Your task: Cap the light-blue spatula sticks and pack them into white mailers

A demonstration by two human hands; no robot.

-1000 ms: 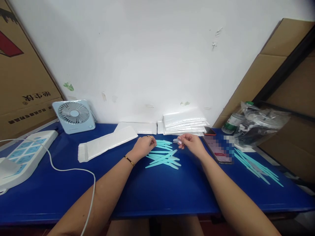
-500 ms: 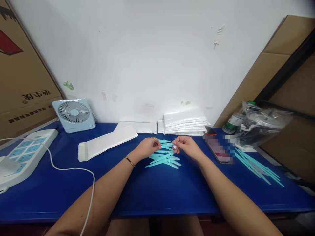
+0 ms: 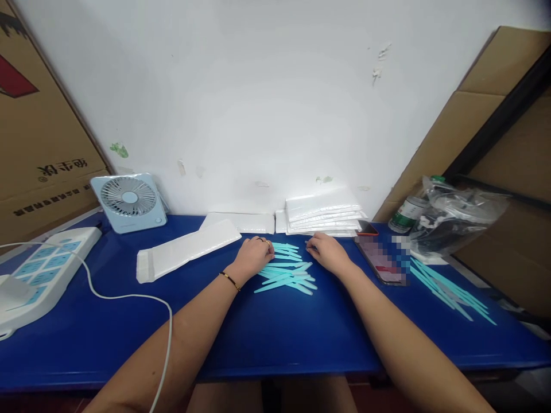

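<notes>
Slim turquoise plastic sticks with pointed ends lie on the blue tabletop between my hands. A crossed pile of sticks (image 3: 289,279) lies nearer to me, and a flatter row of sticks (image 3: 287,250) is just beyond it. My left hand (image 3: 257,256) has its fingers curled at the left ends of that row, touching the sticks; its fingertips are partly hidden. To the right of the row, my right hand (image 3: 328,252) rests low with fingers bent together, a small gap from the stick ends. Whatever its fingertips may hold is too small to make out.
White padded mailers (image 3: 322,215) are stacked by the wall, and a single mailer (image 3: 193,250) lies at left. More turquoise sticks (image 3: 447,289) and a phone (image 3: 381,261) lie at right. A fan (image 3: 129,201), power strip (image 3: 55,269) and white cable (image 3: 129,296) occupy the left.
My hands have moved apart, the left one slightly left and the right one slightly right. The whitish thing at my right fingers no longer shows. The upper sticks now lie in a flatter row.
</notes>
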